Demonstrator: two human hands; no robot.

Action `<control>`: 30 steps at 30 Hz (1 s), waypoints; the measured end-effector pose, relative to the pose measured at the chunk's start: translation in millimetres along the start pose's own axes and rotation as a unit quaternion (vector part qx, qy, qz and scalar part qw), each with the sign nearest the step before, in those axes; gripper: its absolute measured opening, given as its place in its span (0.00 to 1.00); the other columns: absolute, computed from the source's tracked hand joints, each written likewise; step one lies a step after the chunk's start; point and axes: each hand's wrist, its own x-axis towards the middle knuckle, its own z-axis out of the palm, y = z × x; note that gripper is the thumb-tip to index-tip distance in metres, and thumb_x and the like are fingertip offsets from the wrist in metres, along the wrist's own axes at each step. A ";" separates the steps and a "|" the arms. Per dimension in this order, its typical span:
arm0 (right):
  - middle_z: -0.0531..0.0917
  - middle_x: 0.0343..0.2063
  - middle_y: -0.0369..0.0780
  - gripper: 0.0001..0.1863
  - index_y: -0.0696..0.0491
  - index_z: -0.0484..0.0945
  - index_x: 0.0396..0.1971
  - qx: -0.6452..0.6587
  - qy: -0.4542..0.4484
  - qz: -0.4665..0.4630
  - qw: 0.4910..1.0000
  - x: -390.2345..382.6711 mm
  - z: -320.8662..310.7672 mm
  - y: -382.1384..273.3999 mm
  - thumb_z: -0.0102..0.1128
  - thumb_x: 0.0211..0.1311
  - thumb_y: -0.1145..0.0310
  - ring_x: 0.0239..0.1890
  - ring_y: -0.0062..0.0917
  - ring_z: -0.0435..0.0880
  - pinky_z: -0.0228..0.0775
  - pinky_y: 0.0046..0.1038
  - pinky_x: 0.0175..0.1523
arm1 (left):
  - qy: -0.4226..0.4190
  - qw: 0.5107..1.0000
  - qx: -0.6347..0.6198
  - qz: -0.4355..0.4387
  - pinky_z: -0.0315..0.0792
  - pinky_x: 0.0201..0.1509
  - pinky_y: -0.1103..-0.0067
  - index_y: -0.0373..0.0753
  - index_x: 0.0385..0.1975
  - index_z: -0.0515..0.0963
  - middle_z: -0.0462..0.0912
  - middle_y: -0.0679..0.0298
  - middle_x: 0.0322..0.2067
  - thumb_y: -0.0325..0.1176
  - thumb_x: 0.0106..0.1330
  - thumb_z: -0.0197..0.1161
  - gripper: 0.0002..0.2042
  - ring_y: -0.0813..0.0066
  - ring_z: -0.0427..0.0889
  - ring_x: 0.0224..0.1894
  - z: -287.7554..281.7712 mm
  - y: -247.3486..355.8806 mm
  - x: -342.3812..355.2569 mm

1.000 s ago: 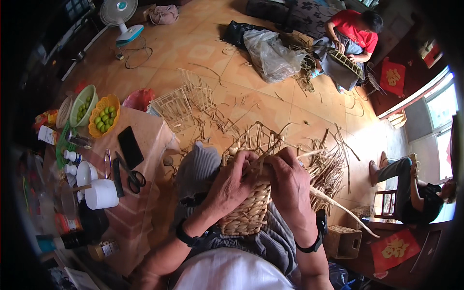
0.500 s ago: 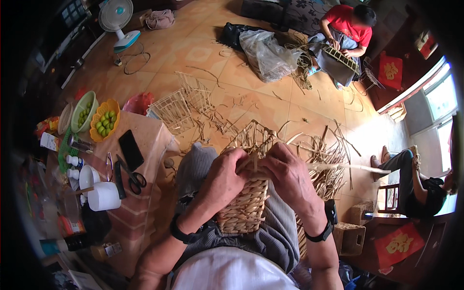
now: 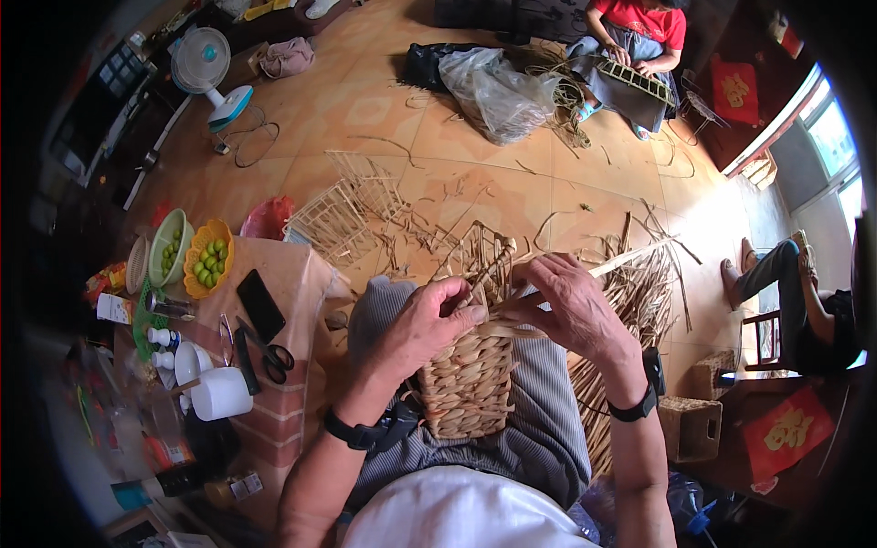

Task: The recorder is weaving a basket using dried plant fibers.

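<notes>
A partly woven basket of pale braided plant strips rests on my lap, with bare stakes and loops at its top. My left hand pinches the rim and a strip at the basket's upper left. Just to its right, my right hand has its fingers curled on a pale flat strip, whose long end sticks out toward the upper right. The exact grip of the fingertips is partly hidden.
A cloth-covered table at left holds fruit bowls, scissors, a phone and containers. Frames and loose strips lie on the floor. A person works at top right; another sits at right.
My right hand has moved right, away from my left, and the strip's loose end has swung upward from pointing right. The view has shifted slightly, so the room sits higher in the picture.
</notes>
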 end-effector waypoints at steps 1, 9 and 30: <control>0.79 0.30 0.42 0.16 0.55 0.79 0.41 -0.007 0.004 -0.023 1.000 0.0 2.1 5.2 0.72 0.62 0.61 0.40 0.41 0.83 0.74 0.40 0.49 | 0.006 0.995 -0.097 0.011 0.76 0.54 0.80 0.32 0.49 0.80 0.85 0.69 0.42 0.32 0.73 0.71 0.12 0.84 0.80 0.44 6.7 -2.4 -0.9; 0.75 0.30 0.39 0.08 0.53 0.81 0.35 -0.125 -0.066 -0.015 0.990 -13.4 -16.9 -33.4 0.65 0.62 0.65 0.38 0.34 0.81 0.73 0.38 0.46 | -0.053 0.975 -0.214 -0.014 0.76 0.55 0.83 0.36 0.50 0.79 0.83 0.72 0.44 0.29 0.72 0.71 0.11 0.86 0.80 0.46 2.9 -11.3 0.1; 0.83 0.37 0.44 0.20 0.55 0.79 0.49 0.197 0.106 0.187 0.957 -53.9 41.1 -42.9 0.77 0.60 0.69 0.36 0.42 0.86 0.78 0.41 0.40 | -0.143 0.933 -0.331 -0.002 0.76 0.54 0.84 0.35 0.53 0.81 0.83 0.71 0.43 0.32 0.74 0.68 0.13 0.87 0.81 0.45 -3.5 -3.3 2.2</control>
